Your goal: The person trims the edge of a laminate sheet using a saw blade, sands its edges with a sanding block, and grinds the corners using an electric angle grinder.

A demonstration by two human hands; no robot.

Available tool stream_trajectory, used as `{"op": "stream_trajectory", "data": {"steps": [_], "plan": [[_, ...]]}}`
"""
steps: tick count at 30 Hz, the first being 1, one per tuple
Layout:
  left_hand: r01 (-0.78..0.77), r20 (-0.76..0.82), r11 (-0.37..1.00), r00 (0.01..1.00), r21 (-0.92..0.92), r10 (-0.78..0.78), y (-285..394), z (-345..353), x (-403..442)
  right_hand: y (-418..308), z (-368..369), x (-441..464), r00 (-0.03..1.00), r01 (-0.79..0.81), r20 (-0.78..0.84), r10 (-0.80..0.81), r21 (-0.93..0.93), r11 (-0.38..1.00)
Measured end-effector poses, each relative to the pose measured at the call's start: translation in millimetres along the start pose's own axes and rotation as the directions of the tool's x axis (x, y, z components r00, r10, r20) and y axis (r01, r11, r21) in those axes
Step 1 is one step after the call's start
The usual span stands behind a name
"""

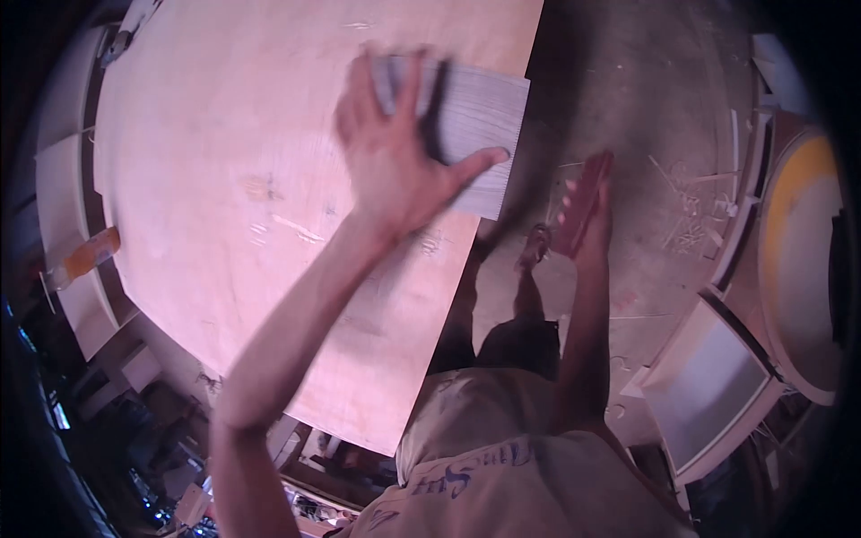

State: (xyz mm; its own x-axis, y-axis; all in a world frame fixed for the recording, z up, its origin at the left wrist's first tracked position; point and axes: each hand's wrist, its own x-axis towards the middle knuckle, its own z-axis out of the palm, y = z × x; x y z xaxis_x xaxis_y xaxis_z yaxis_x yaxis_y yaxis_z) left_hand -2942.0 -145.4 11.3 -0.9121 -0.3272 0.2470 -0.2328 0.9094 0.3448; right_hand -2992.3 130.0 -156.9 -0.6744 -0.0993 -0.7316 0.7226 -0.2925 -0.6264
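A thin grey wood-grained panel (480, 117) lies on the large pale plywood tabletop (224, 224), its right end at the table's edge. My left hand (386, 148) is spread over the panel's left part, thumb stretched across it toward the right edge; the fingers are slightly blurred. Off the table to the right, my right hand (594, 224) is wrapped round a reddish-brown block (581, 204), held upright above the floor, apart from the panel.
An orange bottle (90, 255) lies at the far left on a pale board. Wood shavings (689, 235) litter the floor at right. A box-like panel (704, 386) and a round yellow-rimmed piece (812, 170) stand at the right. Dark clutter fills the lower left.
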Motion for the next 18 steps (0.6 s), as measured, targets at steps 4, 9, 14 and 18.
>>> {"op": "stream_trajectory", "data": {"steps": [4, 9, 14, 18], "plan": [[0.324, 0.243, 0.946, 0.916, 0.024, -0.32, 26, -37, -8, 55, -74, -26, 0.974, -0.209, -0.063, 0.218, 0.125, 0.97], [0.523, 0.343, 0.811, 0.836, -0.262, -0.428, 15, -85, 10, 107, -115, -38, 0.962, -0.25, -0.051, 0.267, 0.221, 0.943], [0.42, 0.155, 0.885, 0.878, 0.202, -0.452, -29, -190, 8, 174, -206, -32, 0.841, -0.507, 0.455, 0.293, 0.473, 0.721], [0.32, 0.075, 0.793, 0.907, 0.519, -0.414, -35, -183, 6, 183, -243, -22, 0.871, -0.461, 0.392, 0.297, 0.443, 0.769]]}}
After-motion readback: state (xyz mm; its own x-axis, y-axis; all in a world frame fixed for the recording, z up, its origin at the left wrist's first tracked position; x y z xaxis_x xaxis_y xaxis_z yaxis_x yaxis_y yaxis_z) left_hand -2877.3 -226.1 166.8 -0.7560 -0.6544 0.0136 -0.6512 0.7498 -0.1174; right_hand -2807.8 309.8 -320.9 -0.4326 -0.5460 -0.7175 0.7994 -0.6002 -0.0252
